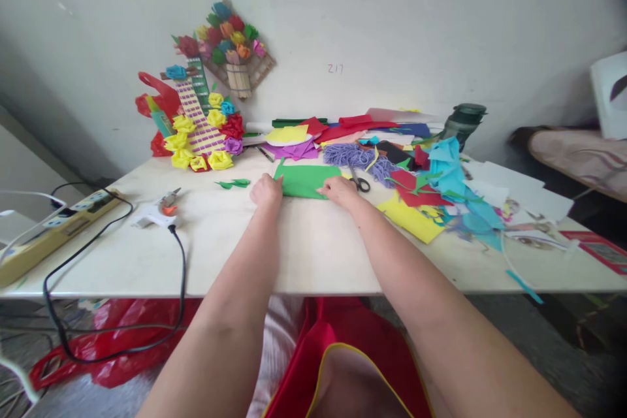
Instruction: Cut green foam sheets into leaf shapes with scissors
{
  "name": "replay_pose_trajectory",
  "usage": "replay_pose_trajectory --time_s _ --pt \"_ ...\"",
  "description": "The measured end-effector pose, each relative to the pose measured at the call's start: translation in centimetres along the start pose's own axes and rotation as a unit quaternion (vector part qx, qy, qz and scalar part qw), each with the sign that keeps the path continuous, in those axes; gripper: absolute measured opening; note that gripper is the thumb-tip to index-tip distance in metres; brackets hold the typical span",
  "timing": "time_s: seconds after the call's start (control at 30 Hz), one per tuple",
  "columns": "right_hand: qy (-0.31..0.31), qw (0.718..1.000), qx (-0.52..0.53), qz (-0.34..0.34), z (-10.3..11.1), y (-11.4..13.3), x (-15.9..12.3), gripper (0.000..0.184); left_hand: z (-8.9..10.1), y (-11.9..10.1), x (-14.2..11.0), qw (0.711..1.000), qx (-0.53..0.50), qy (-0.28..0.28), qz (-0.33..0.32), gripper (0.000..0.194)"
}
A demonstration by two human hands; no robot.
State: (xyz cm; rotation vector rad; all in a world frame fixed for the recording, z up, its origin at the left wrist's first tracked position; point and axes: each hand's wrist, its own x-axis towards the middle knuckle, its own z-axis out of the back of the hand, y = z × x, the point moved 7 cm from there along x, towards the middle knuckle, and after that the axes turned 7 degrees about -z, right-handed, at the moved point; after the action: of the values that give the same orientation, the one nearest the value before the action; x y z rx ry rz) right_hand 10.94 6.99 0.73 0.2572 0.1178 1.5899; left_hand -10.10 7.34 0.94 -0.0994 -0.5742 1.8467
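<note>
A green sheet of paper (306, 177) lies on the white table (323, 248) in front of me. My left hand (268, 191) grips its left edge with curled fingers. At the lower right edge, my right hand (339, 190) pinches the same sheet. Just past my right hand lie scissors (361, 183) with dark handles, their blades partly hidden. Small cut green leaf shapes (233, 183) rest left of my left hand.
A glue gun (157, 211) with a black cord and a power strip (59, 228) are at the left. Paper flowers (215, 119) stand behind. Purple yarn (360, 158), yellow paper (414, 217), blue scraps (445, 166) and a dark bottle (463, 123) lie or stand right.
</note>
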Motion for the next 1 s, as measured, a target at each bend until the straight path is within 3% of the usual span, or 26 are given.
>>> replay_pose_trajectory --time_s 0.13,0.23,0.33,0.4,0.53,0.63,1.0 --pt "0.001 1.000 -0.005 0.006 -0.1 0.0 0.0 0.031 0.4 -0.1 -0.4 1.000 -0.006 -0.010 0.008 0.042" --pt "0.007 1.000 -0.010 0.002 0.0 0.2 -0.2 0.030 1.3 -0.6 -0.8 0.998 -0.014 -0.062 -0.019 0.041" --pt "0.013 1.000 -0.011 -0.005 0.3 0.4 -0.4 0.029 2.3 -2.5 -1.6 0.982 -0.011 -0.144 -0.121 0.035" --pt "0.018 1.000 -0.012 -0.007 0.3 0.5 -0.5 0.029 2.0 -4.1 -2.3 0.968 -0.011 -0.152 -0.198 0.034" --pt "0.025 0.999 -0.021 -0.007 0.3 0.5 -0.4 0.031 0.2 -7.8 -4.5 0.927 -0.003 -0.105 -0.361 0.038" --pt "0.021 0.999 -0.028 -0.008 0.3 0.5 -0.4 0.030 -1.4 -9.7 -6.2 0.897 0.012 -0.056 -0.439 0.045" --pt "0.037 0.999 -0.025 -0.010 0.5 0.7 -0.7 0.030 -3.5 -9.7 -6.8 0.904 0.047 0.071 -0.419 0.055"
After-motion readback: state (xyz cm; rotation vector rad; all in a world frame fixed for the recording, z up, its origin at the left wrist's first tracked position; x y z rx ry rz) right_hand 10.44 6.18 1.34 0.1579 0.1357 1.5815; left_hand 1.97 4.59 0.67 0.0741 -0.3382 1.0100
